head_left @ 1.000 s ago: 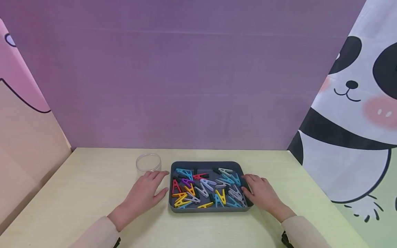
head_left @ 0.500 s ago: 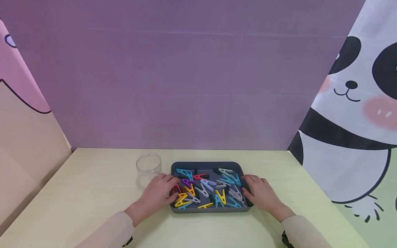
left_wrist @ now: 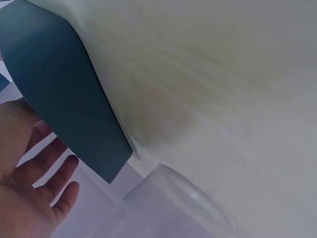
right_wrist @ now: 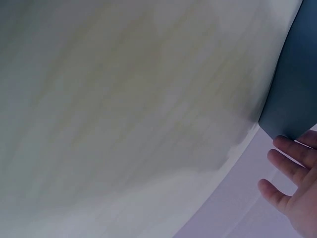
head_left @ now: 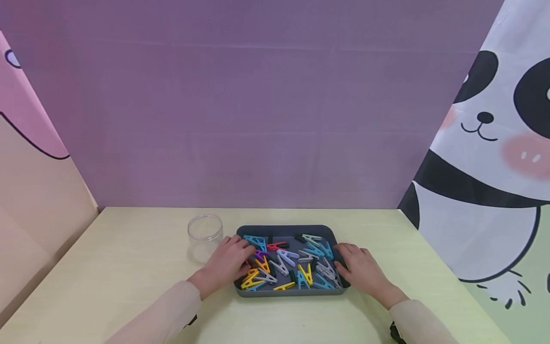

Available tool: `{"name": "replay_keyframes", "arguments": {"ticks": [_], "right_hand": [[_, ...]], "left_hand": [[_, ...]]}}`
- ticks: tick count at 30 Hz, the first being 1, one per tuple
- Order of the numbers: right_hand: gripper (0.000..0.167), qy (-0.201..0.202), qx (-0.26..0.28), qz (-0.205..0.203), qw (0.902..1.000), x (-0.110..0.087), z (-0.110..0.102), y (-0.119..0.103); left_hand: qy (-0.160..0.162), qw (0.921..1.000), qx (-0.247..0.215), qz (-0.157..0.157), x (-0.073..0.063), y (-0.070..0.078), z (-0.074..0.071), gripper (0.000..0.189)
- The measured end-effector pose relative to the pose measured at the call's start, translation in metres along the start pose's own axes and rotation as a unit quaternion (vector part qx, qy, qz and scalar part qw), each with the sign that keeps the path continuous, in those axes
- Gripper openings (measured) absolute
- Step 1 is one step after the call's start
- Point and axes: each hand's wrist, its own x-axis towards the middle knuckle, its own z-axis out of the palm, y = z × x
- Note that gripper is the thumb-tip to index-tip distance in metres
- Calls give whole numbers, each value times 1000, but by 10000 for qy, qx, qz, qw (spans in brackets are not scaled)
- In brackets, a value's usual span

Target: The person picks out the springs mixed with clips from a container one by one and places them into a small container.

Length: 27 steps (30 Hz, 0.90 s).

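Note:
A dark grey tray on the table holds several colourful clothespins, among them a lilac one and a yellow one. My left hand reaches over the tray's left rim, thumb and fingertips apart above the clothespins there. A red clothespin is mostly hidden beneath those fingers. From the left wrist view, the tray's outer wall covers the thumb and part of the index finger, while the other fingers spread loosely. At the right rim rests my right hand, fingers relaxed; the right wrist view has its fingertips right by the tray corner.
A clear round jar without a lid stands just behind my left hand, left of the tray. The pale wooden table ends at a purple backdrop. A panda-print panel borders the right side.
My left hand has moved right, from beside the tray to over its left end, covering the red clothespin. The right hand has stayed at the right rim.

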Motion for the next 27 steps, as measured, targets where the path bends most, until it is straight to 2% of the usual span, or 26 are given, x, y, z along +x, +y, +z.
{"name": "replay_keyframes", "arguments": {"ticks": [12, 19, 27], "right_hand": [[37, -32, -20, 28, 10000, 0, -1, 0], [37, -20, -16, 24, 10000, 1, 0, 0], [37, -16, 28, 41, 10000, 0, 0, -1]], "left_hand": [[-405, 9981, 140, 449, 13, -8, 0, 24], [-792, 9954, 75, 532, 17, -9, -2, 26], [-979, 9920, 170, 773, 25, -12, -1, 19]]}}
